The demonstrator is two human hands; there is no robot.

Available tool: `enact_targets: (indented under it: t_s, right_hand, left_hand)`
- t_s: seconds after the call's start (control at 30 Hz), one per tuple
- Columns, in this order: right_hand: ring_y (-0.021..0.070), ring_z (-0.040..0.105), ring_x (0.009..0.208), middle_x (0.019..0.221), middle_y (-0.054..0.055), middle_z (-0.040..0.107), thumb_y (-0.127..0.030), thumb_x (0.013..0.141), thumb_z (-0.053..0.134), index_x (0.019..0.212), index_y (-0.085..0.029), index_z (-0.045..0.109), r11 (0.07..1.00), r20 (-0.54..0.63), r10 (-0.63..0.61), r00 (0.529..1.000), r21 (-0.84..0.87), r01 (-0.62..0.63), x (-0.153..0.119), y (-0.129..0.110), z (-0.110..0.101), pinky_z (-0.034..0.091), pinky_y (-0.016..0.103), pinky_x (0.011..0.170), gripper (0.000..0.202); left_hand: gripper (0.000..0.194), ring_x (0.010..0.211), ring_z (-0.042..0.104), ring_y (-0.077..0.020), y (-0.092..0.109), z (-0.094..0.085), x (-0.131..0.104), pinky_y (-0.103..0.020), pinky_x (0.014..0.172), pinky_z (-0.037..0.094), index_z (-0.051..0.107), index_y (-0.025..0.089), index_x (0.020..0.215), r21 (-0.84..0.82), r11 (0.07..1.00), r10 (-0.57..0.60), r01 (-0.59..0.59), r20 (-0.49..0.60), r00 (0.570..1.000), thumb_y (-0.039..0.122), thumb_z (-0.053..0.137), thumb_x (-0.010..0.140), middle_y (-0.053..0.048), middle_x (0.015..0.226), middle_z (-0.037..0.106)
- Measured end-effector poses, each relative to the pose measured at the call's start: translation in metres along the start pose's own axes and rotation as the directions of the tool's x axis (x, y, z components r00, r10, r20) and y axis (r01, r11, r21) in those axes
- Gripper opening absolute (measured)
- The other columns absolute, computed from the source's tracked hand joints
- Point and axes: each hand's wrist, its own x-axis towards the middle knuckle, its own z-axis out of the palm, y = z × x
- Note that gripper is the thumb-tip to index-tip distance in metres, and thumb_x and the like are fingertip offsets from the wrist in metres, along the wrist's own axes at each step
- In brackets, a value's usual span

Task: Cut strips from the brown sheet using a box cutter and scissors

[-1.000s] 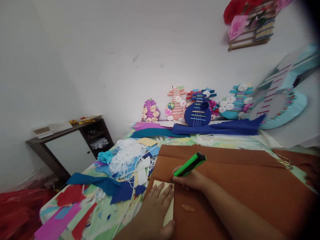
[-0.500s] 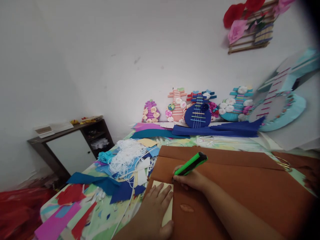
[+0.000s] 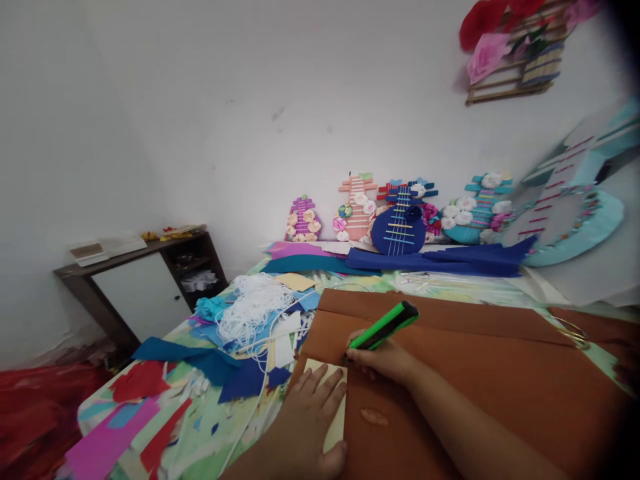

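Note:
My right hand (image 3: 383, 360) grips a green and black marker (image 3: 384, 327), its tip down near the top right corner of a cream paper strip (image 3: 336, 427). Fingers spread, my left hand (image 3: 313, 407) lies flat on that strip and presses it against a large brown sheet (image 3: 450, 373). The marker's tip itself is hidden behind my fingers. A small torn or creased spot (image 3: 374, 417) shows on the brown sheet below my right hand.
Left of the sheet lie white cord (image 3: 255, 307), coloured paper scraps (image 3: 115, 433) and a teal strip (image 3: 185, 357). Gold-coloured scissor handles (image 3: 570, 328) rest at the right. Decorated lute shapes (image 3: 399, 223) lean on the wall behind blue paper (image 3: 440, 260). A cabinet (image 3: 140, 287) stands left.
The camera view has shifted slightly. Both hands, the marker and the cream strip keep nearly the same places on the brown sheet.

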Motion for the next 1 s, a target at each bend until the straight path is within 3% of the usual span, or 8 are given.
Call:
enact_targets:
  t_s: [0.23, 1.0]
  right_hand:
    - [0.0043, 0.041, 0.036, 0.048, -0.007, 0.045, -0.027, 0.072, 0.054, 0.075, -0.017, 0.050, 1.000, -0.008, -0.011, 1.000, -0.006, 0.011, 0.0014, 0.0013, 0.0022, 0.032, 0.014, 0.034, 0.011]
    - [0.0038, 0.039, 0.035, 0.047, -0.007, 0.043, -0.026, 0.072, 0.054, 0.074, -0.017, 0.049, 0.995, -0.023, 0.030, 0.999, -0.092, -0.032, 0.0019, -0.0023, 0.0053, 0.031, 0.013, 0.031, 0.010]
  left_hand:
    - [0.064, 0.125, 0.012, -0.0304, -0.0008, 0.0025, -0.0003, -0.049, 0.101, 0.013, 0.021, 0.020, 0.134, -0.027, 1.000, -0.004, 0.003, -0.035, 0.999, 0.036, 0.046, 0.076, -0.005, 0.139, 0.018]
    - [0.068, 0.126, 0.008, -0.0277, -0.0005, 0.0023, -0.0007, -0.046, 0.102, 0.011, 0.018, 0.020, 0.134, -0.021, 1.000, -0.022, 0.022, 0.003, 1.000, 0.035, 0.047, 0.075, -0.003, 0.140, 0.012]
